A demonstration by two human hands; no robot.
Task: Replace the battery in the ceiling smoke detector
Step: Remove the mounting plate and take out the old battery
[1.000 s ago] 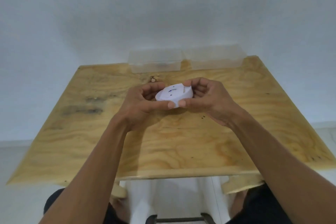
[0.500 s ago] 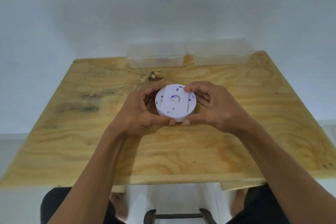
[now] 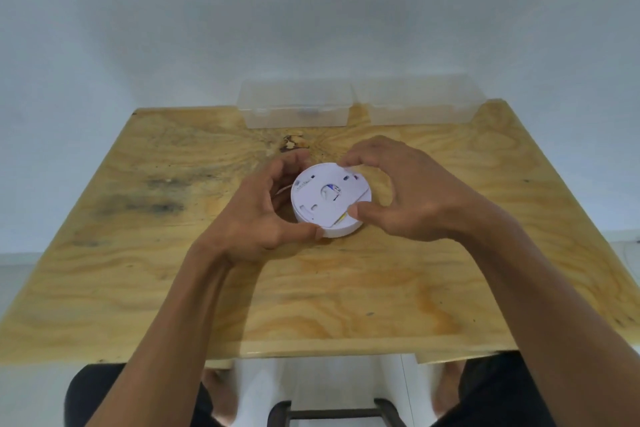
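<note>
Head view: the round white plastic smoke detector (image 3: 330, 202) lies back-side up at the middle of the pale plywood table (image 3: 173, 270), gripped at its rim by the curled fingers of the left hand (image 3: 258, 215) and right hand (image 3: 398, 196). Two clear plastic lidded boxes (image 3: 294, 106) stand side by side at the far edge, well apart.

In front of me a plywood surface (image 3: 346, 288) stands against a plain white wall (image 3: 311, 17), its grain yellow with dark smudges at my left and a knot near the far edge. Two clear plastic boxes (image 3: 294, 104) sit side by side at the back. Pale floor (image 3: 20, 277) shows on both sides. Soft, even light.
</note>
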